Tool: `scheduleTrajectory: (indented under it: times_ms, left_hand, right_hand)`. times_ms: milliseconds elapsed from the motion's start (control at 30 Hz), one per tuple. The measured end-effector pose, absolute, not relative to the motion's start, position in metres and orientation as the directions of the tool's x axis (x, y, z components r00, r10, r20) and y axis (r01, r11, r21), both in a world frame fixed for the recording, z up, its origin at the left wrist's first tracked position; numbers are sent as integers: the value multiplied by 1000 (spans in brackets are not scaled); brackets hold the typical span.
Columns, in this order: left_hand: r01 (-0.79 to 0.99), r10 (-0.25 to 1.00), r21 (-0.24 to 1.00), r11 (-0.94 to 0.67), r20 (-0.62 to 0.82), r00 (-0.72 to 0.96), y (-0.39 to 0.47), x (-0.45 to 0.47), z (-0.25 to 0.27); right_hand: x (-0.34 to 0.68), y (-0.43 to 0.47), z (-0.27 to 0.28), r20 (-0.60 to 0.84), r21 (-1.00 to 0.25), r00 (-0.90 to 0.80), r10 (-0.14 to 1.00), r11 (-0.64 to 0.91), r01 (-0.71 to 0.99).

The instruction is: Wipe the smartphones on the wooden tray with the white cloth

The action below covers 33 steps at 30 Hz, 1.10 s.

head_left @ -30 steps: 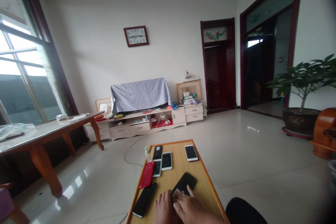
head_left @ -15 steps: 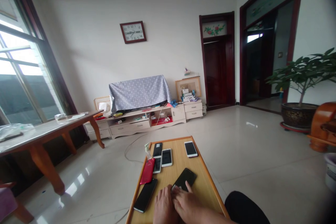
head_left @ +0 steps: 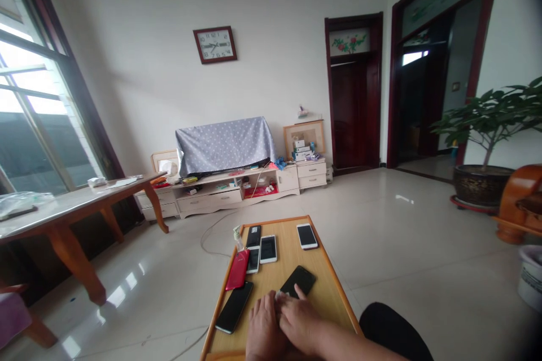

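Two hands, left hand point(head_left: 265, 324) and right hand point(head_left: 301, 321), meet with bent fingers at the near end of a black phone point(head_left: 302, 277), around a white scrap point(head_left: 279, 294); whether either grips it I cannot tell. The phone lies just ahead, its long axis slanting away toward the right edge of the wooden table point(head_left: 290, 245). Pale floor tiles point(head_left: 402, 237) shine below.

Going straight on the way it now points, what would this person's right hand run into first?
Most likely the left hand: the right hand points forward and leftward, and the left one lies directly beside its fingers. Whether the two touch is hard to tell from this view.
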State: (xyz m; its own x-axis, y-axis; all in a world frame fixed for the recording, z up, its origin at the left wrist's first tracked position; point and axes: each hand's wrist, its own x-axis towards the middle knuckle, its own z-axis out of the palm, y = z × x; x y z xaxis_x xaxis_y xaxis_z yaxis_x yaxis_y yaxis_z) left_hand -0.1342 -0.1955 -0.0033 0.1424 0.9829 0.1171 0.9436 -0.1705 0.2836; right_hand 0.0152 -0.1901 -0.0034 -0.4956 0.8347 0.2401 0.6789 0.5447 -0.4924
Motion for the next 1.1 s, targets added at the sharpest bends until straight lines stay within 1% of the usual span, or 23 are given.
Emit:
scheduleTrajectory:
  times_ms: [67,133,200,233,367,433,567,767,867,933,1100]
  left_hand:
    - [941,982,293,-171,133,137,-196,-134,-3]
    - [944,980,283,-172,148,134,-196,-133,-4]
    - [944,978,278,-176,158,136,-195,-132,-4]
    - [942,978,285,-178,160,137,-195,-132,-5]
    - [932,975,304,-196,161,153,-195,-132,-5]
    - [932,976,304,-198,155,156,-195,-132,-4]
    - [927,977,324,-189,157,145,-194,-131,-4]
    - [945,985,288,-158,117,129,-194,-130,-2]
    - [942,987,301,-150,101,125,-194,-130,-1]
    - [936,986,317,-154,110,125,-194,-130,-3]
    - [919,973,337,-203,174,151,-193,-132,-7]
  right_hand:
    - [22,-182,1,225,-470,-426,876,480,741]
    - [28,-173,7,197,-451,-308,931,365,814]
    - [27,-168,11,182,-445,-231,956,289,847]
    - [24,-168,11,182,-446,-243,953,300,843]
    - [6,-178,7,205,-481,-386,900,436,761]
    - [2,-180,6,207,-478,-394,896,444,758]
    - [13,-167,8,171,-439,-354,920,393,808]
    - [45,-131,12,139,-423,-146,979,192,886]
    - [47,-127,12,123,-420,-88,989,132,898]
    - [38,-133,10,119,-425,-114,986,155,892]
    - [3,-166,5,133,-459,-318,939,343,820]
